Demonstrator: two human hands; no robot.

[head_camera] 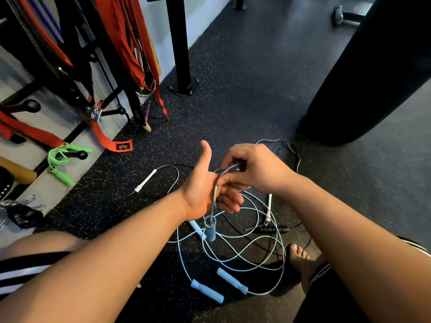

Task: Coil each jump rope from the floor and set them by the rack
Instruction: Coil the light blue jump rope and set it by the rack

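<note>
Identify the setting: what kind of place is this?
Most likely a gym: a speckled rubber floor, a rack hung with red resistance bands, and a dumbbell lying at the far edge.

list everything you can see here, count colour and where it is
blue handles: four, light blue, three on the floor, one hanging under the left hand
blue cord: count unclear, light blue, tangled loops on the floor, one strand up to the hands
white handles: two, white, on the floor either side of the hands
black handle: one, black, on the floor right of the tangle
green rope: one, green, hung on a peg at left
red bands: several, red, hanging at upper left
rack post: one, black, upright by the wall
punching bag: one, black, right
dumbbell: one, grey, top right floor
foot: one, bare, lower right
left hand: thumb up, cord draped over it
right hand: pinches the cord
</note>
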